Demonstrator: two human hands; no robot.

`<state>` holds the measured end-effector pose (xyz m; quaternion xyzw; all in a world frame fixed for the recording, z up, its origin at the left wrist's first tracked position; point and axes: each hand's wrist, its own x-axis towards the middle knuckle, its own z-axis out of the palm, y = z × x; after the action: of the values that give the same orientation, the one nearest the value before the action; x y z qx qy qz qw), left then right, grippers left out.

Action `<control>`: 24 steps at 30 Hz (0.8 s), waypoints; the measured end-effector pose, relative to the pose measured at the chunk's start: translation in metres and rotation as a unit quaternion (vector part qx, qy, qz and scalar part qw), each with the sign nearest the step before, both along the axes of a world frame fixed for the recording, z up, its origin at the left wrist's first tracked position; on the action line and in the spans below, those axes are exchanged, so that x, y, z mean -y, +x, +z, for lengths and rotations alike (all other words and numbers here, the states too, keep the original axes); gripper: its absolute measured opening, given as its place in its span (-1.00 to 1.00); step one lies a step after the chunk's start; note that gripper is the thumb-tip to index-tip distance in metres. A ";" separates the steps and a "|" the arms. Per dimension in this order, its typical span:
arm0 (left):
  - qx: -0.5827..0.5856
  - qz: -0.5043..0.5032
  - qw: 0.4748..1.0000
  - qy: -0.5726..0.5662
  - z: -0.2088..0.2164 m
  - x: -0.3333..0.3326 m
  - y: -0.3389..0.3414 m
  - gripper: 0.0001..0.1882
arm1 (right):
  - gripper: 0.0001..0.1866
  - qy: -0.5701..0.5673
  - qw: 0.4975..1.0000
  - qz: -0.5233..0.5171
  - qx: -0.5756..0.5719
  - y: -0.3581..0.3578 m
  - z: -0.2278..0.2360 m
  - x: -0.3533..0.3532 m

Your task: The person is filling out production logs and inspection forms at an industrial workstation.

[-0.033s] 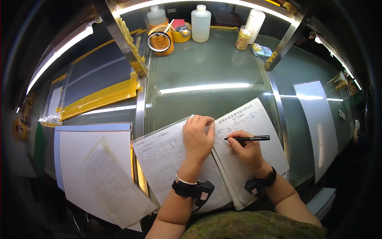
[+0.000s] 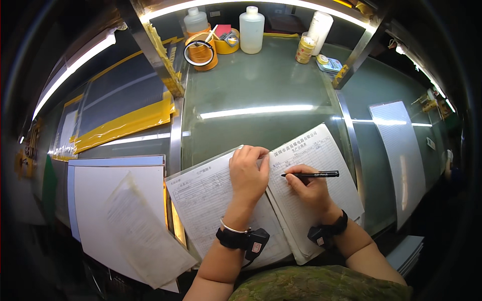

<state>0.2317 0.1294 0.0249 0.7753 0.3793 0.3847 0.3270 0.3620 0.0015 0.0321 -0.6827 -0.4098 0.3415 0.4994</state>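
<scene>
Black in colour, the pen [image 2: 324, 174] is clamped between the thumb and fingers of the right hand [image 2: 311, 189], over the pad of forms [image 2: 331, 165]; its tip is held at the pad's upper left part, though whether the paper is touched cannot be told. The pad is laid at a slant on the green tabletop [image 2: 261, 133]. Along the pad's left edge, the left hand [image 2: 249, 173] is rested with bent fingers on a printed sheet [image 2: 198, 205]; whether that sheet is pinched cannot be told. A gap is left between the two hands. Farther left of the pad, a white board [image 2: 95, 195] is partly covered by a translucent sheet [image 2: 138, 231]. Well beyond the pad's top edge, a white-capped bottle [image 2: 251, 32] is stood upright. To the pad's right, a long white sheet [image 2: 399, 150] is laid.
</scene>
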 end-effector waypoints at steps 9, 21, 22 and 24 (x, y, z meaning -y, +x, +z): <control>-0.009 -0.003 1.000 0.000 0.000 0.000 0.000 -0.95 | -0.88 0.012 0.998 0.022 0.055 -0.001 0.007 -0.001; -0.008 -0.005 1.000 0.005 -0.001 -0.001 -0.001 -0.94 | -0.86 0.029 0.995 0.020 0.095 -0.002 0.006 -0.002; -0.008 -0.005 1.000 0.005 -0.001 -0.001 -0.001 -0.94 | -0.86 0.029 0.995 0.020 0.095 -0.002 0.007 -0.001; -0.007 -0.006 1.000 0.003 0.000 -0.001 -0.001 -0.94 | -0.86 -0.007 1.000 0.013 0.015 -0.002 0.008 0.000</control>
<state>0.2309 0.1301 0.0247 0.7814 0.3756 0.3786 0.3240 0.3604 0.0017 0.0405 -0.6859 -0.4234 0.3404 0.4842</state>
